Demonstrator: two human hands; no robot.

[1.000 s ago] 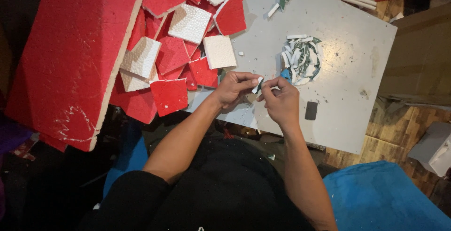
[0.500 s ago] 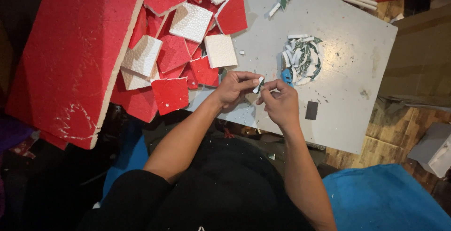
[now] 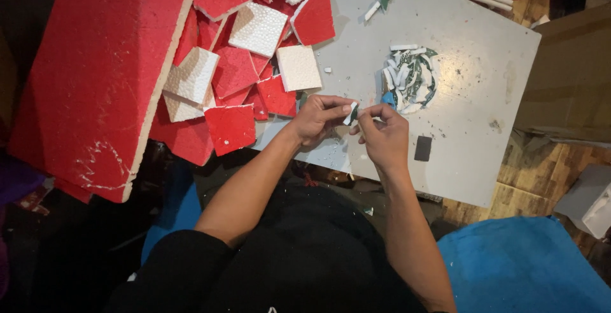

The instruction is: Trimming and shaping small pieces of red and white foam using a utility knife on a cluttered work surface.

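The foam squares (image 3: 258, 30) look like grainy white polystyrene, some faced in matt red. The big slab (image 3: 102, 71) at the left of the frame has a rough, scuffed red skin. The bench (image 3: 471, 90) is a smooth, dull grey board, speckled with crumbs. Bare wood floor (image 3: 528, 179) shows at lower right, beside blue cloth (image 3: 515, 268).

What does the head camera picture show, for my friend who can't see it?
Two bare hands, left hand and right hand, pinch a small white and green scrap together over a grey square board. Red-painted white foam pieces are heaped on the left, and a pile of similar scraps lies just beyond.
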